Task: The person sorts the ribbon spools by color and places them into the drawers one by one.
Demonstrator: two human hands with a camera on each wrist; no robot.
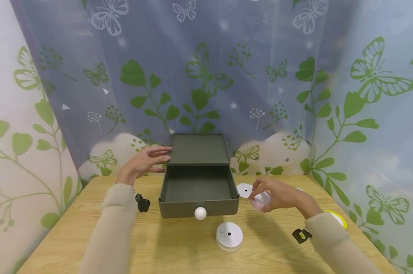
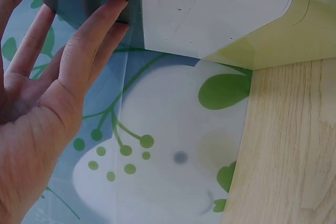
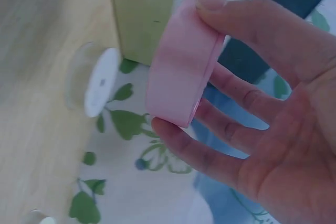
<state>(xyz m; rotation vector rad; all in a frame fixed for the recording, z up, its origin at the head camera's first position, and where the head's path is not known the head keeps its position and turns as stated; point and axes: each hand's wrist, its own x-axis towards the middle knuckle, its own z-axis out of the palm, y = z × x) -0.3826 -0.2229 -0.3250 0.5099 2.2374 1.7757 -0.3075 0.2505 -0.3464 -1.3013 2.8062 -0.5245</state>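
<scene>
A roll of pink ribbon (image 3: pixel 181 66) is pinched between the thumb and fingers of my right hand (image 1: pixel 276 194), to the right of a dark grey-green drawer box (image 1: pixel 199 149). The box's drawer (image 1: pixel 179 208), with a round white knob (image 1: pixel 200 213), is pulled out, and its inside shows bare. My left hand (image 1: pixel 144 161) rests with extended fingers against the left side of the box top. In front of the drawer lies a white ribbon spool (image 1: pixel 229 235). Another white spool (image 1: pixel 244 189) lies just beyond my right hand, partly hidden by it.
A yellow-rimmed spool (image 1: pixel 340 219) sits near the table's right edge, partly covered by the right sleeve. The wooden table (image 1: pixel 179 247) ends at a patterned curtain (image 1: pixel 254 95) behind the box.
</scene>
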